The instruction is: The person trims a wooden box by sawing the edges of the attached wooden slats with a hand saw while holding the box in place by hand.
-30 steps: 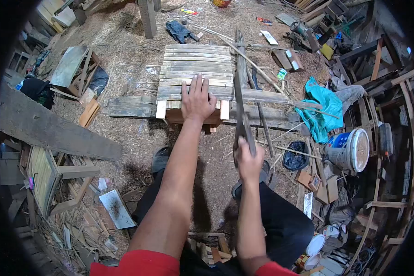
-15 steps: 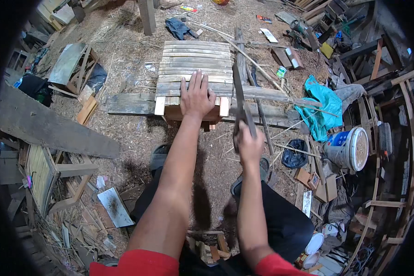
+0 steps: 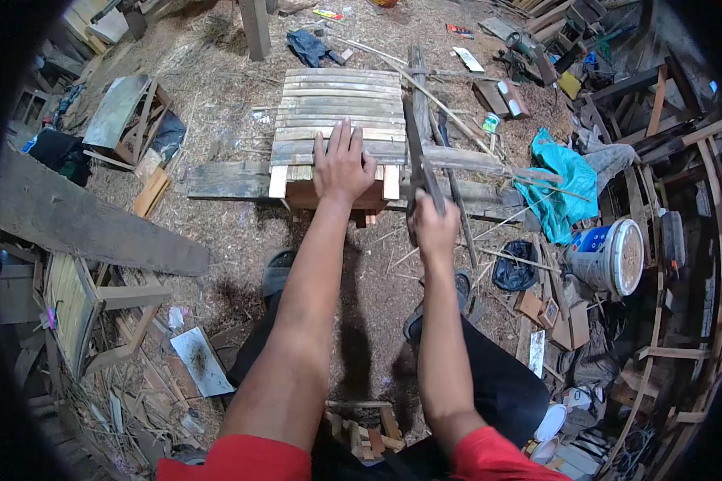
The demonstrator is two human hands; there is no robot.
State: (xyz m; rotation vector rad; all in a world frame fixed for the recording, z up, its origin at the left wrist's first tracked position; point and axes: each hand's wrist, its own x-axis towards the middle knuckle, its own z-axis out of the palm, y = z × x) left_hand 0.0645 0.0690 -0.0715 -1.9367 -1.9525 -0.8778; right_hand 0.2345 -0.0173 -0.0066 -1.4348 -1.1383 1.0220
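Observation:
My left hand [image 3: 343, 168] lies flat, fingers spread, on the near slats of a small wooden box with a slatted top [image 3: 341, 98]. Under the fingers runs a greyish slat [image 3: 385, 152] that reaches across the near part of the top and seems to continue past its right edge. My right hand [image 3: 437, 228] is wrapped round the handle of a handsaw [image 3: 415, 148]. The blade points away from me, along the right edge of the box top. From above I cannot tell how deep its teeth sit in the wood.
Wooden planks [image 3: 229, 180] lie beneath the box on a floor covered in shavings. To the right are a turquoise plastic sheet [image 3: 557, 180], a white bucket [image 3: 624, 258] and a black bag [image 3: 515, 266]. A thick beam [image 3: 96, 212] juts in from the left.
My right hand and the handsaw have moved a little forward, away from me. My left hand stays pressed on the slats.

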